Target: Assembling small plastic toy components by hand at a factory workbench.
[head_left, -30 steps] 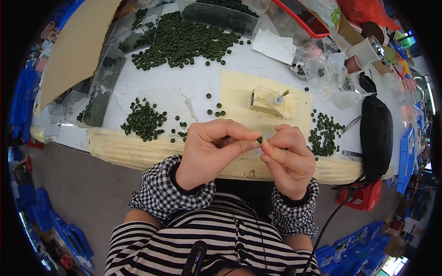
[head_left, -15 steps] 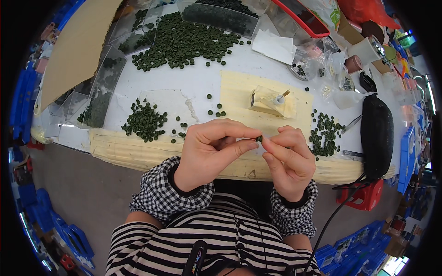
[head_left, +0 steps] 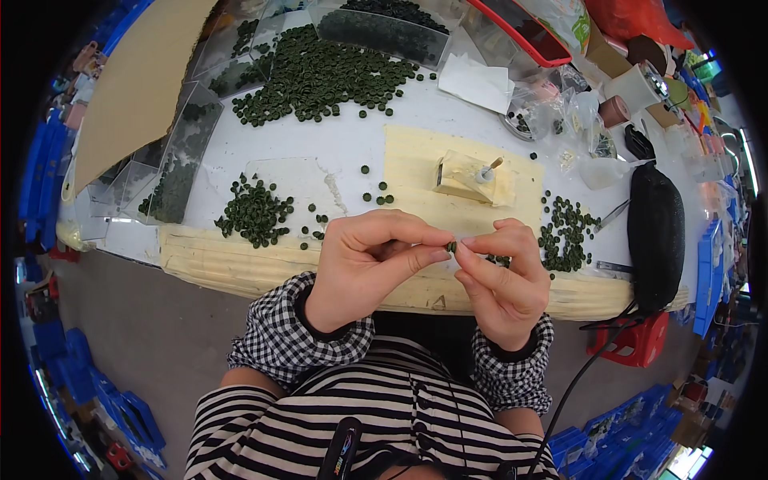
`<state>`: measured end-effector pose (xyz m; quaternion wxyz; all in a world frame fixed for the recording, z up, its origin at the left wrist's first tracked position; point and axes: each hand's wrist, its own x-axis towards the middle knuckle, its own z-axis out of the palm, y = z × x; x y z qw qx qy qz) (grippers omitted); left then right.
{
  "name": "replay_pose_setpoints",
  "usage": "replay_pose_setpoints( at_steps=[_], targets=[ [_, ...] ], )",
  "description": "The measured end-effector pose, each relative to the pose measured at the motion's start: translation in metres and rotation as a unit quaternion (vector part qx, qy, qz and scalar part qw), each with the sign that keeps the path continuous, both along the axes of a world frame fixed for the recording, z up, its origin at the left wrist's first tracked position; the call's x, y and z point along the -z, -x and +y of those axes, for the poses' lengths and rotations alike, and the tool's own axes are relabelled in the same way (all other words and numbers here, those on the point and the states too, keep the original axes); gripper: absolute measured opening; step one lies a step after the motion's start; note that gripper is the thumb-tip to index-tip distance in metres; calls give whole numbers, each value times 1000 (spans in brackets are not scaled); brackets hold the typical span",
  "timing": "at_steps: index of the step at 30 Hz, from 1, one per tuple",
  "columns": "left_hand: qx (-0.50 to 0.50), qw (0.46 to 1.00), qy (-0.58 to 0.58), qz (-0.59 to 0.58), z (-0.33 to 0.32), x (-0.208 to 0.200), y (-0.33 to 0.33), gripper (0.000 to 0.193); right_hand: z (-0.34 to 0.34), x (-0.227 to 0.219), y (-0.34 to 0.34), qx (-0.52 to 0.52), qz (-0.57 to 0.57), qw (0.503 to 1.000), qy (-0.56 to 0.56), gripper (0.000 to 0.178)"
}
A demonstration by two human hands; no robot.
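Over the table's near edge, my left hand (head_left: 360, 264) pinches a small dark green round piece (head_left: 452, 247) between thumb and fingertip. The fingertips of my right hand (head_left: 508, 280) are closed on the same piece from the other side, hiding most of it. Left of my hands lies a loose heap of similar green pieces (head_left: 254, 212), with a few strays close to my left hand. Another scattered group of green pieces (head_left: 566, 232) lies just beyond my right hand. Ahead of both hands, a tape-covered block (head_left: 472, 178) with a short upright peg stands on a cream sheet (head_left: 408, 152).
A large spread of green pieces (head_left: 320, 76) lies at the back beside clear plastic trays (head_left: 188, 152). Cardboard (head_left: 132, 88) leans over the left. White paper (head_left: 476, 82), a red-edged phone (head_left: 532, 36), a black pouch (head_left: 656, 240) and tweezers (head_left: 612, 216) lie toward the right.
The green piece has turned slightly between my fingertips, and my right fingers have shifted a little around it. Both hands stay in nearly the same place.
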<state>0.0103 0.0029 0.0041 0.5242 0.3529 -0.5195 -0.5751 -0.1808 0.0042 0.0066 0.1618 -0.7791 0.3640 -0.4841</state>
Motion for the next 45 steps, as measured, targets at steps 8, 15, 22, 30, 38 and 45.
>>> replay_pose_setpoints(
  at_steps=[8, 15, 22, 30, 38, 45],
  targets=[
    [-7, 999, 38, -24, 0, 0, -1, 20, -1, 0, -1, -6, -8, 1000, 3, 35],
    [-23, 995, 83, -48, -1, -2, 0, 19, -2, 1, -1, -27, -28, 999, -13, 33],
    [-14, 991, 89, -97, -2, -8, -4, 21, -4, 0, 1, -42, -12, 999, -18, 33],
    [-9, 993, 66, -95, -1, -7, -5, 19, -4, 0, 0, -38, -16, 999, -28, 31],
    [-23, 996, 61, -59, 0, -3, -3, 18, -5, 0, 1, -47, -23, 998, -27, 31],
    [-19, 996, 55, -74, 0, -4, -4, 17, -5, 1, 1, -49, -22, 998, -29, 32]
  ],
)
